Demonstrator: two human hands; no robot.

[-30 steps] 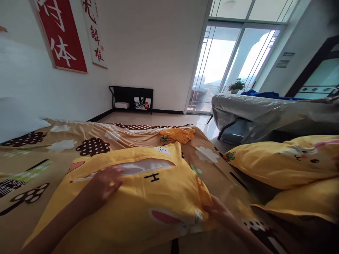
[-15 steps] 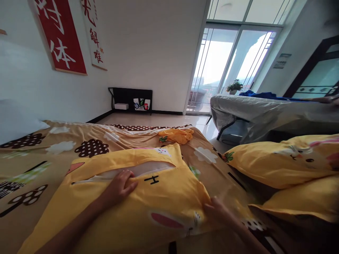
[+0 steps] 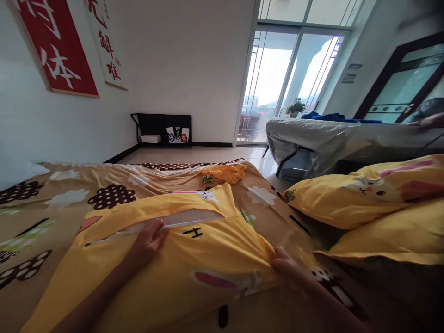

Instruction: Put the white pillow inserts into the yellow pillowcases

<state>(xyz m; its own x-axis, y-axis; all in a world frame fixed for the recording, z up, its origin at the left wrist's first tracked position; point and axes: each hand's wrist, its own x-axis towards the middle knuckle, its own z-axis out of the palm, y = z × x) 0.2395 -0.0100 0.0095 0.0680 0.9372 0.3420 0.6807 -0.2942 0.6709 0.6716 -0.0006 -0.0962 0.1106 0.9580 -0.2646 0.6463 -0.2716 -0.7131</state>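
Note:
A yellow pillowcase (image 3: 145,277) with rabbit prints and a black letter H lies in front of me on the bed. Along its far side a long slit gapes, and a white pillow (image 3: 194,216) shows inside. My left hand (image 3: 151,238) is closed on the near lip of that slit, left of the letter; its fingertips are partly hidden. At the right edge of the case, my right hand (image 3: 286,266) pinches the cloth, thumb on top.
Stacked yellow pillows (image 3: 367,199) lie to my right. A crumpled yellow-orange cloth (image 3: 225,173) sits beyond the case on the patterned bedspread (image 3: 114,196). Farther back stand a plastic-covered table (image 3: 312,134) and a black shelf (image 3: 163,122). Another person's hand (image 3: 432,121) shows at the far right.
The view has shifted a little to the right. My left hand has slid slightly left along the slit, away from the H. My right hand still holds the case's right edge.

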